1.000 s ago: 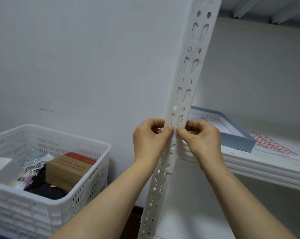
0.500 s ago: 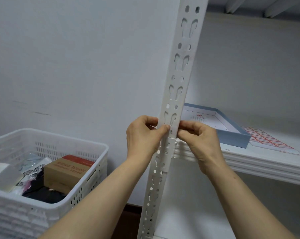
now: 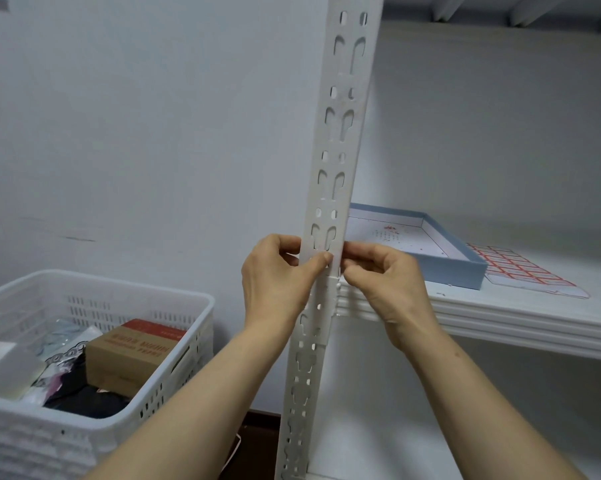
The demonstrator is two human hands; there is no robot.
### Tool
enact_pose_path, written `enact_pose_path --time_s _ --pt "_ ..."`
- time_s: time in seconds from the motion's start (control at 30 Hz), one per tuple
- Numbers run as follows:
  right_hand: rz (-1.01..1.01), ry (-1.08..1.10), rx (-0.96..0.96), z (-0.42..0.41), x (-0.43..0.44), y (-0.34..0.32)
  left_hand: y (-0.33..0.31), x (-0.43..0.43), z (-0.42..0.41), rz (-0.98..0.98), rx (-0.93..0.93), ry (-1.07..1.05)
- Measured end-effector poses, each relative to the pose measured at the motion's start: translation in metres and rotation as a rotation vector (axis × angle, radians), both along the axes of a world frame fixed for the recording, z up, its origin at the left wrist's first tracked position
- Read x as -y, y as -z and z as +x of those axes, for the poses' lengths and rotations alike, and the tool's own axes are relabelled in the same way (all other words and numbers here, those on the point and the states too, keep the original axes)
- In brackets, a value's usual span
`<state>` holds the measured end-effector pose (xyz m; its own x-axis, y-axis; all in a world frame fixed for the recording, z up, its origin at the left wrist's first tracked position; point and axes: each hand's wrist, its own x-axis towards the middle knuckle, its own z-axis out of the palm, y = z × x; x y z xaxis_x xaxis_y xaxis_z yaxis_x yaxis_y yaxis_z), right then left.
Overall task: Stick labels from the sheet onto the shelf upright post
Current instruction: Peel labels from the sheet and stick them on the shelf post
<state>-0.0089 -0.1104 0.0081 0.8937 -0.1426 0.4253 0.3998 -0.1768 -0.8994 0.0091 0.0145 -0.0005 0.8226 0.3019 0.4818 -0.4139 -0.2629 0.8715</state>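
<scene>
here the white slotted post [image 3: 340, 150] runs from twelve o'clock down to six o'clock through the middle of the view, leaning a little to the right at the top. both hands meet on it just below the centre. the left hand [image 3: 278, 282] comes from seven o'clock; its thumb lies flat on the front face of the post and its curled fingers wrap behind the left edge, so it pinches the post. the right hand [image 3: 385, 282] comes from five o'clock, fingers curled, with fingertip and thumb nipping the post's right edge. a label under the fingers cannot be made out, white on white. the label sheet [image 3: 524, 271], with its red-bordered grid, lies flat on the white shelf [image 3: 500, 313] at three o'clock of the hands, well apart from them. between sheet and post a shallow blue box [image 3: 448, 268] sits on the same shelf. at eight o'clock a white perforated basket [image 3: 174, 306] holds a brown carton [image 3: 133, 351] and dark packets.
</scene>
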Motion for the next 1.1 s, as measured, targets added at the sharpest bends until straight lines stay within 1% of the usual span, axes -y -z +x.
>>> enact_pose_path --time_s 0.23,0.63,0.77,0.87,1.1 --pt "0.027 -0.022 -0.018 0.001 0.001 0.002 0.000 0.003 -0.003 -0.005 -0.012 -0.005" --pt "0.070 -0.093 -0.007 -0.003 0.006 0.002 0.008 0.001 -0.004 -0.129 -0.040 0.094" --pt "0.104 -0.092 -0.006 -0.004 0.008 0.003 0.012 0.001 -0.011 -0.147 -0.003 0.051" --pt "0.103 -0.086 -0.011 -0.004 0.008 0.004 0.011 0.003 -0.012 -0.135 0.006 0.049" --pt "0.085 -0.096 -0.002 -0.001 0.008 0.001 0.005 0.011 -0.005 -0.027 0.022 -0.011"
